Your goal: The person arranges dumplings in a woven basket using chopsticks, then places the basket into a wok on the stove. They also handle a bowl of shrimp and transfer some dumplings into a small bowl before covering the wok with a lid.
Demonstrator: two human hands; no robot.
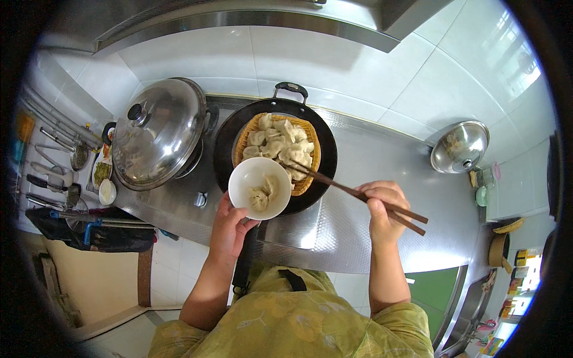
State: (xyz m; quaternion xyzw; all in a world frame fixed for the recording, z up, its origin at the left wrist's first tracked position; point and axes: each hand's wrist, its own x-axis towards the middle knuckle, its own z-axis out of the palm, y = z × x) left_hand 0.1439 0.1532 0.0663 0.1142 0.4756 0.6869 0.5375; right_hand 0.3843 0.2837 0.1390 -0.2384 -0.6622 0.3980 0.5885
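My left hand [231, 222] holds a white bowl [259, 168] by its rim and side, with a few dumplings [262, 197] inside. In my right hand [386, 208] is a pair of brown chopsticks [342, 187], whose tips touch the dumplings [295, 152] piled in a woven basket [243, 135]. That basket sits inside a black wok [226, 147] with a loop handle at the back. The bowl overlaps the basket's front left edge in view and hides part of it.
A large pan with a domed metal lid [163, 129] stands left of the wok. A smaller metal lid [461, 147] leans against the tiled wall at right. Ladles and other utensils [58, 179] hang at far left, near a small white bowl [107, 192]. A range hood [241, 19] hangs above.
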